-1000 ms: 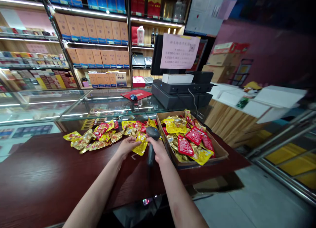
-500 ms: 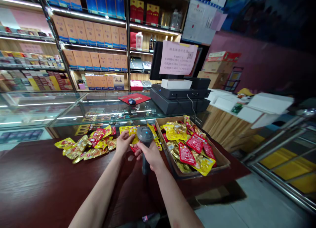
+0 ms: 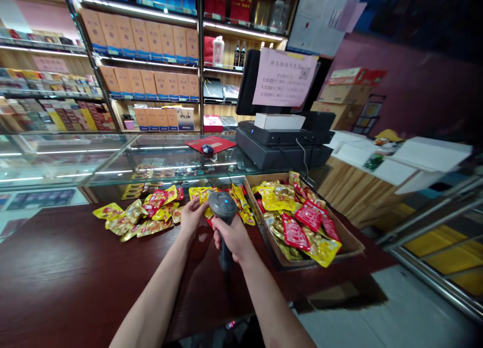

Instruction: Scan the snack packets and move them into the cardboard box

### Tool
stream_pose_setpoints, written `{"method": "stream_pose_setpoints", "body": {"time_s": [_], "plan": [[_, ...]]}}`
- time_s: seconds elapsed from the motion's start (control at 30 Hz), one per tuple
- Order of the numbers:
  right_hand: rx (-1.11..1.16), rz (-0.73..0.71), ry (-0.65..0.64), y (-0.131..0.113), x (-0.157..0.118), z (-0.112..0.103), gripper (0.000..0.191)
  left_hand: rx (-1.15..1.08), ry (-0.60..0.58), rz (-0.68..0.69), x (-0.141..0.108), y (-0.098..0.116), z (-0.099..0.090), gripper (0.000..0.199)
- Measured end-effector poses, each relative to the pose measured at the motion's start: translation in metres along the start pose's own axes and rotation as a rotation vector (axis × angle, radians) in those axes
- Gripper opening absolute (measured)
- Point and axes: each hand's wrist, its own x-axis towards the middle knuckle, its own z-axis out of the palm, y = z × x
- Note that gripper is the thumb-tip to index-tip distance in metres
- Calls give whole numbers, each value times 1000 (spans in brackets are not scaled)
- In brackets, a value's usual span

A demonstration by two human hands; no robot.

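My right hand (image 3: 231, 235) is wrapped round the handle of a dark grey barcode scanner (image 3: 222, 206), head up. Just left of it, my left hand (image 3: 193, 214) pinches a yellow snack packet (image 3: 198, 192), partly hidden behind the scanner. More yellow and red packets (image 3: 241, 202) lie behind and right of the scanner. A loose pile of gold, red and yellow packets (image 3: 141, 214) rests on the dark red counter to the left. On the right stands an open cardboard box (image 3: 347, 243) holding several such packets.
Behind the hands is a glass display counter (image 3: 166, 154) with a red mat (image 3: 222, 143) and a computer mouse (image 3: 207, 149). A black cash register (image 3: 279, 147) and monitor (image 3: 249, 81) stand behind the box. A metal railing (image 3: 426, 212) is at the right.
The view has shifted, so the counter items appear slightly further right. My left hand's fingers have closed on a yellow packet near the scanner. The scanner remains in my right hand.
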Motion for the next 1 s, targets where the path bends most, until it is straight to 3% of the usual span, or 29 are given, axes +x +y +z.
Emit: {"method": "stream_pose_setpoints", "body": {"time_s": [0.23,0.5,0.63,0.77,0.83,1.0], "plan": [[7,15,-6,0,0,4,19,11,-46,33,-2,1,0,53],[-3,39,-4,-2,1,3,16,141,-110,114,-6,2,2,39],[-4,-12,21,-1,1,1,17,69,-86,43,-5,3,3,47],[-31,-179,229,-1,7,-11,19,30,-148,-72,-9,8,5,46],[-6,-144,246,-4,10,-21,22,32,-183,-151,-13,10,9,46],[178,73,130,-28,7,-57,25,54,-307,-345,-24,24,31,41]]}}
